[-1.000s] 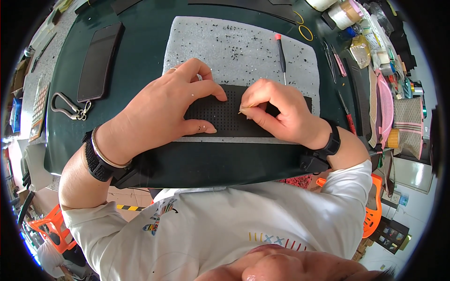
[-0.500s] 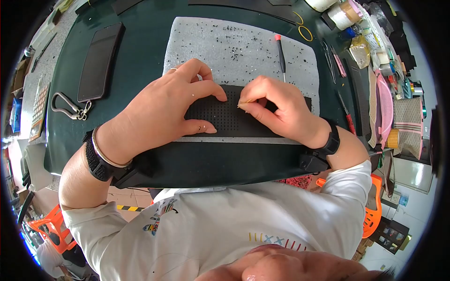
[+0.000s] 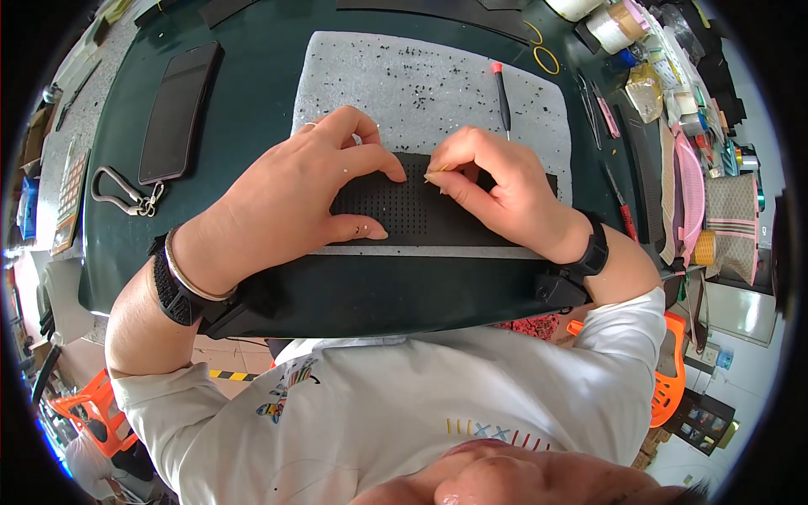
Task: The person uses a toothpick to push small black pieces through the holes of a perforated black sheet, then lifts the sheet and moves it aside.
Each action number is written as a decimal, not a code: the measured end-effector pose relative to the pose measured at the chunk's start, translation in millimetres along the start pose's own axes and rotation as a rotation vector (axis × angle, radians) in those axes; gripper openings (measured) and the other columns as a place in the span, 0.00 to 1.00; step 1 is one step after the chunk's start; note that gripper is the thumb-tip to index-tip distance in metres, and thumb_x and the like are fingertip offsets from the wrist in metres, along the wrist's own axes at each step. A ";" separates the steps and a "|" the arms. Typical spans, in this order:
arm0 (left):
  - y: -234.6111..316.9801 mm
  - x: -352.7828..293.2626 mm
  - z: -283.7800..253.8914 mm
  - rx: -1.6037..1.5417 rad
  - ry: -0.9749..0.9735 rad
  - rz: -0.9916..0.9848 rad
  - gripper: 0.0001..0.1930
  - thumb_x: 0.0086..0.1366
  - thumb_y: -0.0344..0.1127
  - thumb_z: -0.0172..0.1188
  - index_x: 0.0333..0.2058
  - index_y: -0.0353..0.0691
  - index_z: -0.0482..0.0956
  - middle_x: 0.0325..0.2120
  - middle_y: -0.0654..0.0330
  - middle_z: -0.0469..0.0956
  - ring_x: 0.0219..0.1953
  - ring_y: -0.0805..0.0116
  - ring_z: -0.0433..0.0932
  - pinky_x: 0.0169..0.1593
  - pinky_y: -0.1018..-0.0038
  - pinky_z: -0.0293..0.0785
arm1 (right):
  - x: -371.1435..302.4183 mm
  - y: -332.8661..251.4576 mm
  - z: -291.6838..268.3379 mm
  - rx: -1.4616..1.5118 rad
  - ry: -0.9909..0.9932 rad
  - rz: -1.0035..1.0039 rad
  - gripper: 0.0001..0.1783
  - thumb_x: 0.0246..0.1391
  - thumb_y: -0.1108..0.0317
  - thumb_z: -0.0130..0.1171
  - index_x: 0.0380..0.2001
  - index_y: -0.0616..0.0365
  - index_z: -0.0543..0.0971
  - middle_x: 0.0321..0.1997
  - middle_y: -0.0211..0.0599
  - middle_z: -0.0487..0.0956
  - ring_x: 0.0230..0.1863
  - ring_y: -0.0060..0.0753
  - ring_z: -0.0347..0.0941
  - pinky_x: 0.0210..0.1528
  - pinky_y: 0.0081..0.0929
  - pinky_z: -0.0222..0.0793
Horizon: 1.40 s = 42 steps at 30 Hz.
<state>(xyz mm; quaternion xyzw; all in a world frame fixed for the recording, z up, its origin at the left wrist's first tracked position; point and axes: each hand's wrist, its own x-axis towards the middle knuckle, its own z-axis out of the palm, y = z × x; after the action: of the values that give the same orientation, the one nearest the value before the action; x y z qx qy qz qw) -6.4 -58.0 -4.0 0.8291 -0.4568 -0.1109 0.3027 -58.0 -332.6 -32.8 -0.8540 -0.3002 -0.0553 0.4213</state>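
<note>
A black sheet (image 3: 459,229) punched with rows of small holes lies in front of me, over the near part of a white foam mat (image 3: 370,63). My left hand (image 3: 290,189) rests on its left side, thumb and index finger spread apart with the holes between them. Over the middle of the sheet, my right hand (image 3: 509,189) is closed in a pinch. A thin yellowish bit shows at its fingertips, too small to name. Small black specks are scattered across the mat, and a few cling to my left thumb.
Beyond my right hand a screwdriver (image 3: 502,97) with a red cap lies on the mat. Tweezers (image 3: 588,109), a pink cutter (image 3: 605,111) and a red-handled tool (image 3: 624,206) lie to the right. A phone (image 3: 178,114) and a cord loop (image 3: 126,194) lie left.
My right hand has shifted slightly away from me, its pinched fingertips now a little farther up the sheet. The left hand stays in place.
</note>
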 end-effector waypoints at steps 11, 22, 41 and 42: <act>0.2 -0.4 0.4 0.008 0.005 -0.002 0.27 0.51 0.35 0.80 0.51 0.48 0.83 0.53 0.59 0.71 0.54 0.56 0.76 0.57 0.65 0.77 | 2.4 0.7 1.5 0.043 0.060 0.038 0.07 0.65 0.80 0.63 0.43 0.61 0.77 0.42 0.39 0.82 0.33 0.25 0.82 0.34 0.21 0.77; 0.1 -0.2 0.0 0.019 0.000 0.000 0.27 0.51 0.36 0.80 0.52 0.48 0.83 0.53 0.59 0.71 0.54 0.56 0.76 0.58 0.65 0.77 | 3.4 1.8 1.2 0.045 0.062 0.066 0.07 0.66 0.80 0.62 0.44 0.61 0.76 0.45 0.40 0.81 0.34 0.24 0.82 0.36 0.19 0.77; 2.0 0.0 0.4 0.013 -0.001 -0.010 0.27 0.51 0.36 0.80 0.52 0.48 0.83 0.53 0.59 0.71 0.54 0.56 0.76 0.58 0.65 0.77 | 4.1 0.1 3.3 0.012 0.052 0.041 0.07 0.66 0.79 0.64 0.43 0.61 0.76 0.43 0.38 0.81 0.33 0.22 0.80 0.35 0.20 0.76; 2.0 0.1 0.6 0.011 0.001 -0.010 0.27 0.51 0.36 0.80 0.51 0.48 0.83 0.53 0.59 0.71 0.54 0.56 0.76 0.58 0.65 0.77 | 3.6 -0.4 4.4 0.089 0.101 0.071 0.07 0.66 0.78 0.64 0.43 0.61 0.76 0.43 0.37 0.81 0.33 0.22 0.80 0.35 0.20 0.76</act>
<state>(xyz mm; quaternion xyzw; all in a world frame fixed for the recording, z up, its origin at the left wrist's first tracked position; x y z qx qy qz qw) -8.0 -59.1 -3.3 0.8330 -0.4531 -0.1093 0.2981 -56.0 -327.4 -34.1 -0.8407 -0.2504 -0.0701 0.4750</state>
